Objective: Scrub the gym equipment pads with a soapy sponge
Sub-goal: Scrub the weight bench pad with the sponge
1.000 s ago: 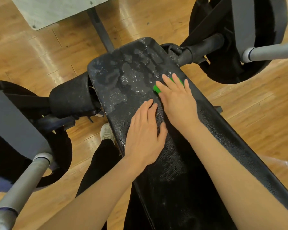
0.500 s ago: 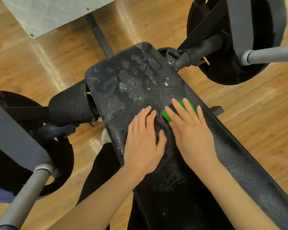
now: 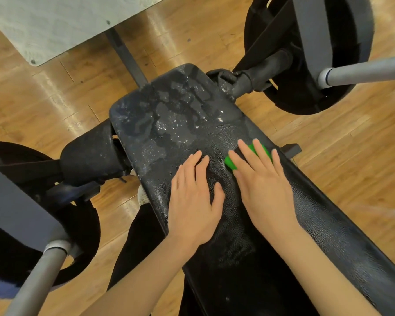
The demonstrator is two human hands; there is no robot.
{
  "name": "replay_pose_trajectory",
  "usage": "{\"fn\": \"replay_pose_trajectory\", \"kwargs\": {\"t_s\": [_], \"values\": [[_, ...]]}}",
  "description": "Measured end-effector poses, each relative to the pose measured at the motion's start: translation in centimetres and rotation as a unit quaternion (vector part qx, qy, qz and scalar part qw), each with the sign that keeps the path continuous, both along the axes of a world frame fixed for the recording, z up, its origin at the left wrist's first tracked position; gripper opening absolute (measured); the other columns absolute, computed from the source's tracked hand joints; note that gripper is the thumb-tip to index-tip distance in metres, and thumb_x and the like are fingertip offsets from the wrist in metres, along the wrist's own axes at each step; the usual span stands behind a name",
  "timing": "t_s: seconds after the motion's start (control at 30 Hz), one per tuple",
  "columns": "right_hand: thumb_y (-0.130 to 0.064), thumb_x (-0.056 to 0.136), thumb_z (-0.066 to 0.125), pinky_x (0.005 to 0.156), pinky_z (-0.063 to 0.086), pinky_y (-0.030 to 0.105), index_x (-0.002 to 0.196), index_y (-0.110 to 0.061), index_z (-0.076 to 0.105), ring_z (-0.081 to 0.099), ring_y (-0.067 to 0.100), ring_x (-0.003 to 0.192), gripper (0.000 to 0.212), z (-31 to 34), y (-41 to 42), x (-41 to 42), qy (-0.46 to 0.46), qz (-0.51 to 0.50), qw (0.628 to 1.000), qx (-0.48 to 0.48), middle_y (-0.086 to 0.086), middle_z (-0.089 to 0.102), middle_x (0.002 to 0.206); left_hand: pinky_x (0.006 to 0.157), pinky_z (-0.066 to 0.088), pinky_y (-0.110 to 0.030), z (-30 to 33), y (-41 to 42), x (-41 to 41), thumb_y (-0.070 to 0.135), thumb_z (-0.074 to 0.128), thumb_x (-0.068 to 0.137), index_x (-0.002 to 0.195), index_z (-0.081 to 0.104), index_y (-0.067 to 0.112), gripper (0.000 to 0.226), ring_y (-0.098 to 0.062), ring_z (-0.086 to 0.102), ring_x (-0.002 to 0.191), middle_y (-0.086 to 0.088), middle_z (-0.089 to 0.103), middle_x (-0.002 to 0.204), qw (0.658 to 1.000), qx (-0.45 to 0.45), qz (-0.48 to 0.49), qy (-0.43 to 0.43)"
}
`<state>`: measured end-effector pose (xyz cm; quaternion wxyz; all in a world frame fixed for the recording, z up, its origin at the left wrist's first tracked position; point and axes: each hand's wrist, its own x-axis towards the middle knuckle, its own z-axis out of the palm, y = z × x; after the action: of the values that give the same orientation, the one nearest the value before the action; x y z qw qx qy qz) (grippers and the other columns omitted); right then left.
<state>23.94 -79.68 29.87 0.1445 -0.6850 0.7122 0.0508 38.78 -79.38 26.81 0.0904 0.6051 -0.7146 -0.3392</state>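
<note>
Sponge (image 3: 232,164), green, sits on the black bench pad (image 3: 192,124) near its right edge, mostly hidden under the right hand (image 3: 263,181), which presses it flat with straight, spread fingers. Left hand (image 3: 193,199) rests palm-down just beside it on the pad, fingers straight, holding nothing. Far end of the pad is patchy with suds; a foam roller (image 3: 89,156) sticks out at its left side, wood floor (image 3: 351,156) below.

Counted in view are one long black textured vinyl bench pad (image 3: 192,115), one green sponge (image 3: 232,164), two bare hands (image 3: 193,201) (image 3: 262,185), two black cylindrical foam rollers (image 3: 89,156) (image 3: 260,74) and two grey metal bars (image 3: 37,279) (image 3: 365,73).
</note>
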Motion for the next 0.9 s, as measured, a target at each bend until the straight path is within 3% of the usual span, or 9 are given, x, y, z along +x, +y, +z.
{"fn": "replay_pose_trajectory", "kwargs": {"t_s": [0.13, 0.33, 0.53, 0.73, 0.9], "values": [[-0.022, 0.102, 0.04, 0.119, 0.01, 0.047, 0.142, -0.018, 0.047, 0.021, 0.028, 0.146, 0.041, -3.0, -6.0, 0.7, 0.007, 0.001, 1.0, 0.018, 0.005, 0.037, 0.153, 0.116, 0.029, -0.045, 0.0, 0.0, 0.0, 0.038, 0.032, 0.098, 0.147, 0.04, 0.02, 0.054, -0.019, 0.029, 0.143, -0.003, 0.032, 0.154, 1.0, 0.001, -0.007, 0.001], [-0.023, 0.099, 0.045, 0.119, 0.017, 0.049, 0.141, -0.018, 0.048, 0.025, 0.026, 0.145, 0.043, 0.3, 0.2, -1.0, 0.011, -0.01, 1.0, -0.006, 0.004, 0.038, 0.152, 0.116, 0.031, -0.046, 0.1, -0.1, 0.0, 0.039, 0.032, 0.098, 0.148, 0.04, 0.02, 0.054, -0.019, 0.029, 0.143, -0.003, 0.032, 0.155, 1.0, 0.008, -0.004, -0.004], [-0.02, 0.1, 0.046, 0.118, 0.016, 0.049, 0.14, -0.015, 0.049, 0.026, 0.029, 0.144, 0.04, -2.8, -6.2, -0.1, 0.001, -0.009, 1.0, 0.008, 0.007, 0.041, 0.151, 0.116, 0.029, -0.045, 0.1, 0.0, -0.1, 0.039, 0.031, 0.098, 0.148, 0.04, 0.02, 0.054, -0.019, 0.029, 0.144, -0.003, 0.031, 0.155, 1.0, 0.011, -0.002, -0.005], [-0.023, 0.098, 0.047, 0.118, 0.02, 0.05, 0.14, -0.017, 0.05, 0.028, 0.027, 0.144, 0.042, 0.3, 0.1, -1.5, 0.003, -0.01, 1.0, -0.006, 0.005, 0.041, 0.15, 0.118, 0.027, -0.043, 0.2, -0.2, 0.0, 0.04, 0.031, 0.098, 0.149, 0.039, 0.022, 0.054, -0.019, 0.028, 0.143, -0.002, 0.031, 0.155, 1.0, 0.017, -0.006, 0.0], [-0.023, 0.102, 0.044, 0.119, 0.013, 0.047, 0.142, -0.018, 0.047, 0.024, 0.027, 0.145, 0.04, -2.7, -6.6, -0.6, -0.006, -0.002, 1.0, 0.025, 0.005, 0.039, 0.152, 0.108, 0.035, -0.038, 0.0, -1.2, -0.1, 0.041, 0.032, 0.098, 0.144, 0.045, 0.023, 0.051, -0.018, 0.036, 0.129, -0.003, 0.038, 0.143, 1.0, 0.005, 0.005, -0.004]]}}
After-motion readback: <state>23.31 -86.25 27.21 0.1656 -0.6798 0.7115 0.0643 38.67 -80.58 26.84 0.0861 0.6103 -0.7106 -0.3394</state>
